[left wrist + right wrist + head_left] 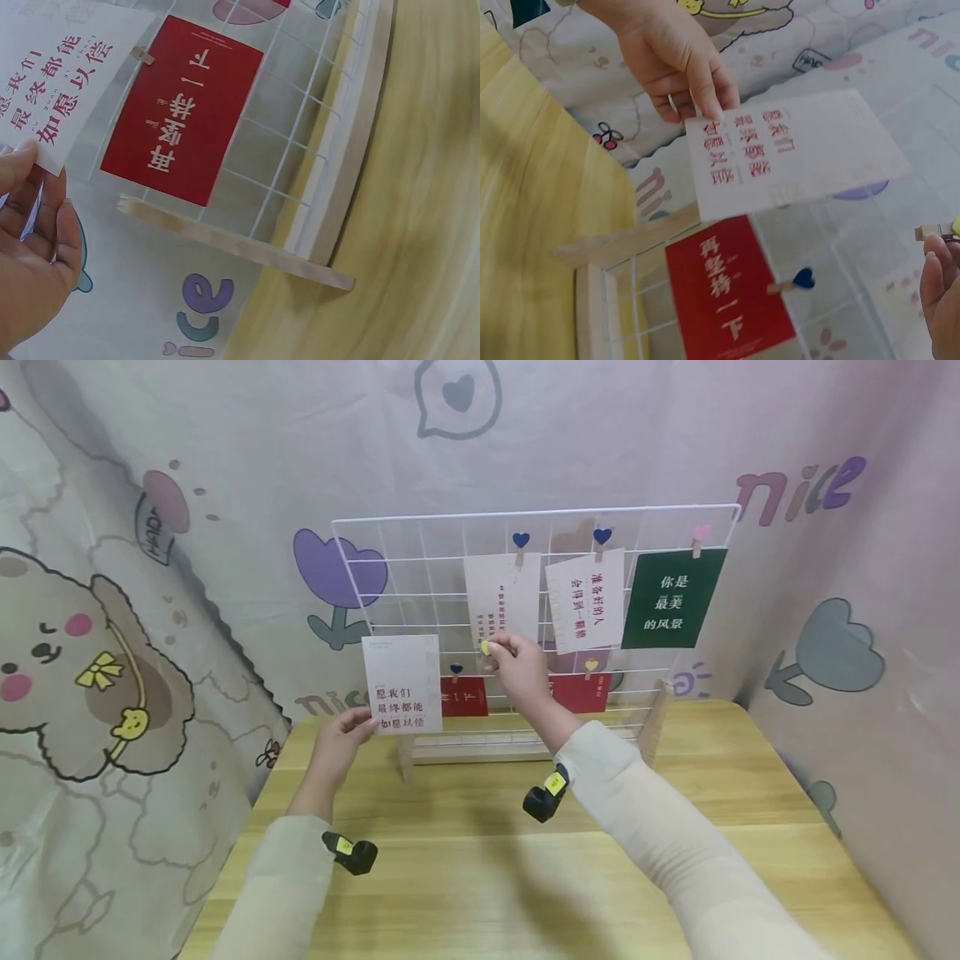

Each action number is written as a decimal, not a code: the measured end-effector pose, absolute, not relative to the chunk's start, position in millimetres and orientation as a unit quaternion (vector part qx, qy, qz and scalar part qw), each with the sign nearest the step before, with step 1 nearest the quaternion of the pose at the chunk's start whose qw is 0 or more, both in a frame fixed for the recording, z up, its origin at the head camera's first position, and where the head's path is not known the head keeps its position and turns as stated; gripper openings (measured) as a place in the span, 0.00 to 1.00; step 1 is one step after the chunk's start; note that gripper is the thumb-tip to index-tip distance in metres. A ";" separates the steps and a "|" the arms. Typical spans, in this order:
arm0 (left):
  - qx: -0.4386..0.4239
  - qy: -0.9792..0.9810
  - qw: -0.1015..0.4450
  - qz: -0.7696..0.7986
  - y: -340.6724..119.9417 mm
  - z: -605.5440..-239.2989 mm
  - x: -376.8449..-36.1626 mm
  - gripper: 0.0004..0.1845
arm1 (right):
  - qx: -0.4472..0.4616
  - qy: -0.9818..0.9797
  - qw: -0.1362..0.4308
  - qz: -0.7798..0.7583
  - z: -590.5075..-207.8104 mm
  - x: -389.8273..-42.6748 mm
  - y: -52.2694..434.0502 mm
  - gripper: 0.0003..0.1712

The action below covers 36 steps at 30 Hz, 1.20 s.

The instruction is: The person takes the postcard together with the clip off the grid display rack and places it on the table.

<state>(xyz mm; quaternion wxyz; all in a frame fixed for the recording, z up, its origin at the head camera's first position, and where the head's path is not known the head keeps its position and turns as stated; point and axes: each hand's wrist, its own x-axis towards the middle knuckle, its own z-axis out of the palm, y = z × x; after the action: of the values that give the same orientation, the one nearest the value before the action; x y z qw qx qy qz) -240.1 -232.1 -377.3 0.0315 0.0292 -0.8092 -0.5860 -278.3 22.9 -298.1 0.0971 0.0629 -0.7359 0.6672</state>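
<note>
grid panel [420, 539]: white wire, upright on wooden feet at the back of the wooden table [750, 777]. Cards hang from it on small heart clips.
white card [402, 683]: in front of the panel's lower left, long axis vertical, face toward the camera. Red text in its lower half.
left hand [341, 745]: thumb and fingers pinch the white card's bottom-left corner. Wrist view shows the thumb on the card edge.
right hand [517, 664]: raised at mid-panel, fingers curled round a small yellow clip [486, 647].
key relation: clip sits right of the card's top-right corner, slightly above its mid-height, near but apart. Right hand is nearer the card's top edge; left hand is at the bottom.
red card [463, 695]: clipped on the lower row, just right of and behind the white card.
</note>
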 end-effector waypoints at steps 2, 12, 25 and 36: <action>0.033 -0.806 0.029 -0.590 -231.2 -381.3 -238.7 0.20 | 0.057 -0.738 0.099 0.665 -304.4 -277.3 28.1 0.09; 0.053 -0.798 0.011 -0.600 -221.9 -403.4 -228.6 0.19 | 0.017 -0.742 0.098 0.663 -335.1 -271.0 53.5 0.09; 0.058 -0.799 -0.005 -0.599 -220.7 -432.5 -219.0 0.19 | -0.010 -0.757 0.111 0.644 -377.9 -256.4 99.4 0.10; 0.083 -0.796 -0.022 -0.599 -219.8 -448.5 -207.8 0.19 | -0.053 -0.750 0.108 0.650 -408.0 -246.5 139.8 0.10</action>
<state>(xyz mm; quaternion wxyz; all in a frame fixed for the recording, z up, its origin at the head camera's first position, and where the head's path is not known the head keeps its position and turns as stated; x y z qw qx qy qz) -207.8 -219.8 -448.5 -0.0219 0.0833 -0.7960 -0.5992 -246.5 139.8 -408.0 0.1079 -0.0534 -0.7503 0.6500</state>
